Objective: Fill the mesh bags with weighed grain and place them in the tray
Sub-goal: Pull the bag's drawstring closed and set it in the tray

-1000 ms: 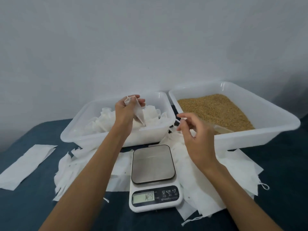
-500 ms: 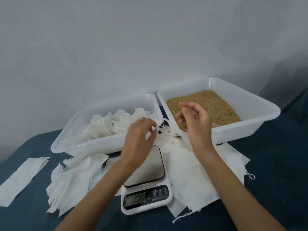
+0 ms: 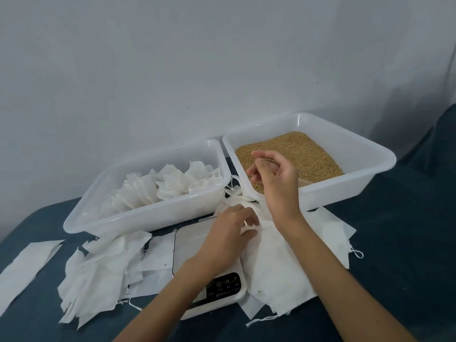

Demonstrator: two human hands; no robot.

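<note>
Now that the left hand (image 3: pixel 229 233) has come away from the tray of filled bags (image 3: pixel 148 215) behind the scale (image 3: pixel 197 245), it reaches low over the scale's platform to the loose pile of empty mesh bags (image 3: pixel 278 262) just right of the scale, where a second earlier it held a bag up over that tray. Its fingers are curled onto the top of the white cloth, seemingly pinching up a bag, though the contact itself is partly hidden by the hand. The right hand (image 3: pixel 274 174) hangs above the near corner of the grain tray (image 3: pixel 345 188), behind and to the right of the scale, fingers loosely curled; I cannot tell whether it pinches a drawstring or anything else. By my reading, one bag has just been delivered and the next cycle begins: pick an empty bag, open it, fill from the grain (image 3: pixel 296 151), weigh. More flat bags (image 3: pixel 98 275) lie left of the scale. The scale's front panel carries small button icons and a line of print under them, too small and blurred to read; its display is hidden behind the left forearm.
</note>
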